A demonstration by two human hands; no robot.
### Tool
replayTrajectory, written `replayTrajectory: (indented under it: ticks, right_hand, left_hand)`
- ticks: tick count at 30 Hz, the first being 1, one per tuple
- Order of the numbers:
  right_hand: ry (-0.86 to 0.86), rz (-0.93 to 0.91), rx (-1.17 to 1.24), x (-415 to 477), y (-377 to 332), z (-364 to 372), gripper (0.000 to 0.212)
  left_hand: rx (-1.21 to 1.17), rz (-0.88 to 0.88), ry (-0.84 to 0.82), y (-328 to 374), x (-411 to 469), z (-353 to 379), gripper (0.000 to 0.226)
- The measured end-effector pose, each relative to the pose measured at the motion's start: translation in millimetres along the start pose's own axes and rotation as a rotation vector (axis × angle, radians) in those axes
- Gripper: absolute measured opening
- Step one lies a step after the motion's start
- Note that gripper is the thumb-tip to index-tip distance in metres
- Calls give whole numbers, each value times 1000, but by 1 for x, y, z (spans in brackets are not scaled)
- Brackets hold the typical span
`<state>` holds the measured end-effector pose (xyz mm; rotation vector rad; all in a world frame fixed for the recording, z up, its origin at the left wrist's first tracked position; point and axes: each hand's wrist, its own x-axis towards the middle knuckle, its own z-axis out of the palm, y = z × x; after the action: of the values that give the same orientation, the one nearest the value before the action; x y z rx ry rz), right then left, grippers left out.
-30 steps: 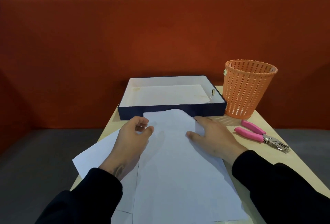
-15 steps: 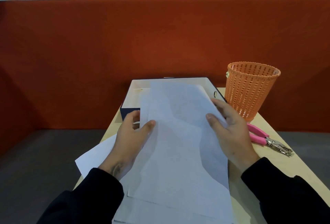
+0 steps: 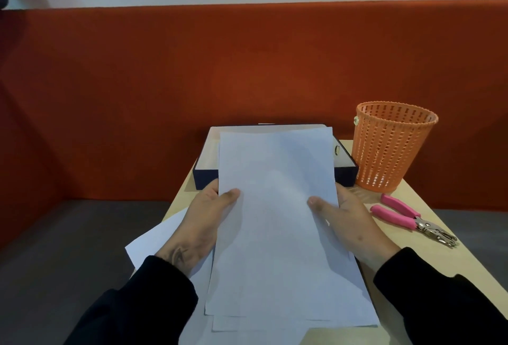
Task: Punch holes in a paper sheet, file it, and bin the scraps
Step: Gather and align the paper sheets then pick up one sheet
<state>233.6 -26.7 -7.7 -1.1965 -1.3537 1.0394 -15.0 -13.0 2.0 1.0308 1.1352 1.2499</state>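
Head view: your left hand (image 3: pixel 203 223) and right hand (image 3: pixel 349 221) each pinch a side edge of the white paper sheet (image 3: pixel 277 207), thumbs on top, its far end raised over the navy file tray (image 3: pixel 204 177). Other loose sheets (image 3: pixel 156 237) lie beneath it on the table (image 3: pixel 467 262). To your right, the pink-handled hole punch (image 3: pixel 406 215) lies near the orange mesh bin (image 3: pixel 390 149).

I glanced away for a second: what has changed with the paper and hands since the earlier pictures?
Both hands took hold of the top sheet, which lay flat: left hand and right hand now grip its side edges, thumbs on top, and have lifted its far end over the box. The hole punch, basket and lower sheets stayed put.
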Motion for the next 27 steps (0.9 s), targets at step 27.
replayTrajectory:
  ticks: [27]
  right_hand:
    - [-301,-324,-817,-21,6,35,28]
  left_hand:
    - [-408,11,97,27,-1,-33,31]
